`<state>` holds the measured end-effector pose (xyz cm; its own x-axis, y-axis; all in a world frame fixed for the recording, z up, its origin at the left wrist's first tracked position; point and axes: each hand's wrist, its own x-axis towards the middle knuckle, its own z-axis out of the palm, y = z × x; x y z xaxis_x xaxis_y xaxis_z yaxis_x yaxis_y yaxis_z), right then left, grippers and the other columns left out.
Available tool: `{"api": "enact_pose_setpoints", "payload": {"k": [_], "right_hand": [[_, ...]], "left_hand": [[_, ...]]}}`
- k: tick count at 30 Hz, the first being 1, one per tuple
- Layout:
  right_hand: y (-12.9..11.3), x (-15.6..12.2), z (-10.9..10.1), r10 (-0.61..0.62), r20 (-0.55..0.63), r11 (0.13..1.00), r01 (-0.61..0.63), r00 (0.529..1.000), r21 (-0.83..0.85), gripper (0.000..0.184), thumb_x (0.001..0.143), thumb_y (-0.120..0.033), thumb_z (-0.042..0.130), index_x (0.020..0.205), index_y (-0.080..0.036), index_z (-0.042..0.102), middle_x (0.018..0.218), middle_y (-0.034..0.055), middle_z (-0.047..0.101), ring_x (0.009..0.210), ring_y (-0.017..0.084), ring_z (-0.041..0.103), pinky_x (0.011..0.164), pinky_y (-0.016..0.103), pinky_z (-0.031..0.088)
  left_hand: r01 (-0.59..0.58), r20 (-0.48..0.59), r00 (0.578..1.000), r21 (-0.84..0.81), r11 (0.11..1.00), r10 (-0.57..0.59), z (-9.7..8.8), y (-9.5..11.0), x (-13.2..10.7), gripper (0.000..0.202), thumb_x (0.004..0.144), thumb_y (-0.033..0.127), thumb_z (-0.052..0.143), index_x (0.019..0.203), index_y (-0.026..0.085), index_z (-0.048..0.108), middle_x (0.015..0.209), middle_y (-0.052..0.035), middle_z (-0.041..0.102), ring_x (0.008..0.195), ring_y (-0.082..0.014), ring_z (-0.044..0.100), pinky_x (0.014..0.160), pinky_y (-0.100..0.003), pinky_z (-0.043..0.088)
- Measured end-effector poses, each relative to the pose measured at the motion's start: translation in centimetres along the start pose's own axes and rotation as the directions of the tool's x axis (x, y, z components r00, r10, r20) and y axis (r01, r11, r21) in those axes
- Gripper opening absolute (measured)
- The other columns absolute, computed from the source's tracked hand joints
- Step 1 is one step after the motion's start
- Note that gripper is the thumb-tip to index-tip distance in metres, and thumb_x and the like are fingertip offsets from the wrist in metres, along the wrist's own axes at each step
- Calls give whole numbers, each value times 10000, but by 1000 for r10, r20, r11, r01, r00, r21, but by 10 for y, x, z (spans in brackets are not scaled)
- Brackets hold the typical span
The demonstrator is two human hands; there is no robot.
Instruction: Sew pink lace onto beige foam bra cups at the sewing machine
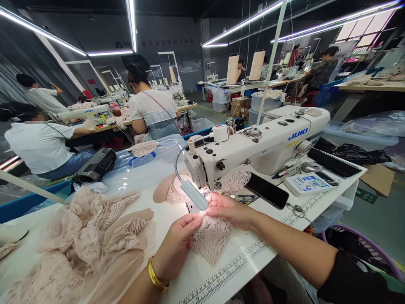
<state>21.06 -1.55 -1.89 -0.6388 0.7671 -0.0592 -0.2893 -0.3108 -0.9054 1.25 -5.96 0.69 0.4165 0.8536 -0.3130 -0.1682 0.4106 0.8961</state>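
Observation:
Between my two hands is a piece of pale pink lace fabric (211,240), its lower part hanging down over the white table (243,270). My left hand (179,234), with a gold bangle on the wrist, pinches the lace's top edge between thumb and fingers. On the same edge, just to the right, my right hand (226,210) is closed with thumb against fingers. Both are in front of the needle end of a white sewing machine (268,141). A small lamp (194,195) on a bent neck shines there and covers part of the needle area.
A heap of pink lace and mesh (82,245) lies on the table's left. Right of the hands are a black phone (266,190), a white-blue box (305,183) and small scissors (299,210). A clear plastic bin (142,169) stands behind. Several people sit at other machines.

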Motion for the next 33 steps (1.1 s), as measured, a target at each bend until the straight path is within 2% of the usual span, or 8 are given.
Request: {"api": "enact_pose_setpoints", "payload": {"k": [2, 5, 10, 14, 19, 23, 28, 33], "right_hand": [[1, 0, 0, -9, -44, 1000, 9, 999, -6, 459, 734, -435, 885, 957, -181, 574, 824, -22, 612, 698, 111, 550, 669, 252, 423], [1, 1, 0, -8, -105, 1000, 6, 994, -20, 442, 704, -419, 904, 885, -166, 589, 814, -22, 597, 633, 87, 503, 615, 236, 394], [2, 1, -2, -17, -100, 1000, 15, 995, -26, 409, 722, -430, 886, 826, -160, 598, 728, -48, 533, 633, 83, 488, 599, 214, 369], [6, 3, -3, -71, -71, 993, 63, 995, -100, 336, 769, -388, 851, 847, -152, 625, 834, -18, 579, 708, 98, 528, 650, 226, 399], [10, 4, -4, -76, -124, 981, 52, 989, -186, 247, 781, -289, 793, 777, -169, 577, 797, -40, 535, 620, 77, 436, 555, 220, 295], [9, 2, -1, -80, -140, 993, 66, 987, -102, 307, 759, -312, 794, 831, -202, 516, 682, -75, 494, 553, 75, 352, 531, 227, 243], [1, -3, 2, -49, -108, 998, 45, 993, -38, 389, 750, -393, 815, 864, -206, 494, 693, -70, 496, 548, 72, 355, 528, 224, 246], [-1, -3, 2, -78, -82, 992, 69, 994, -109, 318, 775, -312, 793, 877, -189, 517, 802, -43, 533, 585, 65, 393, 557, 226, 266]], "left_hand": [[-7, -12, 1000, 18, 1000, 7, 0, -1, 0, 326, 814, 493, 797, 826, 173, 738, 853, -42, 707, 816, -195, 594, 747, -284, 457], [-16, -23, 1000, 20, 1000, 16, -2, -2, 1, 343, 818, 514, 790, 867, 178, 745, 827, -30, 691, 788, -183, 579, 742, -283, 455], [-29, -42, 999, 39, 999, 31, -3, -3, 1, 370, 825, 523, 779, 925, 168, 754, 861, -51, 698, 824, -207, 603, 766, -305, 472], [-52, -55, 997, 93, 994, 57, -1, -4, 2, 371, 846, 532, 756, 914, 167, 736, 872, -48, 687, 825, -194, 575, 776, -297, 468], [-60, -100, 992, 169, 984, 77, -2, -6, 4, 397, 829, 556, 755, 799, 172, 656, 771, -4, 589, 749, -159, 483, 695, -259, 428], [-64, -122, 988, 227, 972, 94, -3, -8, 7, 421, 818, 574, 751, 769, 183, 604, 744, 9, 539, 732, -157, 452, 681, -260, 410], [-72, -94, 991, 213, 975, 93, -2, -7, 7, 388, 848, 567, 723, 817, 193, 627, 767, 0, 569, 755, -174, 493, 709, -275, 424], [-104, -115, 985, 210, 972, 130, -2, -6, 6, 377, 822, 554, 744, 808, 182, 686, 762, -28, 639, 738, -194, 547, 678, -287, 432]]}}
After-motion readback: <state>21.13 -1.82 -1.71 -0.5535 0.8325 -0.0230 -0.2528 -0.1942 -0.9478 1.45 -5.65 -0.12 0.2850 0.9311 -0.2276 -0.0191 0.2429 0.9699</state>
